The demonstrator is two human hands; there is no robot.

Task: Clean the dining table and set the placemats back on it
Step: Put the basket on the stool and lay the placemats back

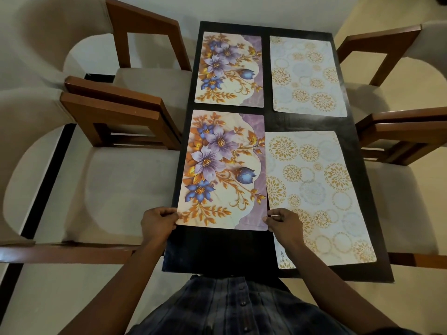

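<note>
1. A dark dining table point(273, 117) stands lengthwise in front of the person, with four placemats on it.
2. The near flowered placemat point(221, 170) lies along the table's left edge. Its near end stops short of the table's near edge, leaving bare dark top in front of it.
3. The left hand point(158, 224) pinches that placemat's near left corner, fingers closed on it.
4. The right hand point(285, 223) pinches its near right corner in the same way, and reaches over the inner edge of the neighbouring mat.
5. The near circle-patterned placemat point(319, 189) lies along the right edge, just beside the flowered one, and runs closer to the near edge.
6. The far flowered placemat point(229, 68) sits at the far left corner.
7. The far circle-patterned placemat point(307, 76) sits at the far right corner, with a bare strip between the two.
8. Cushioned wooden chairs stand on both long sides: two on the left point(116, 180) and two on the right point(399, 141).
</note>
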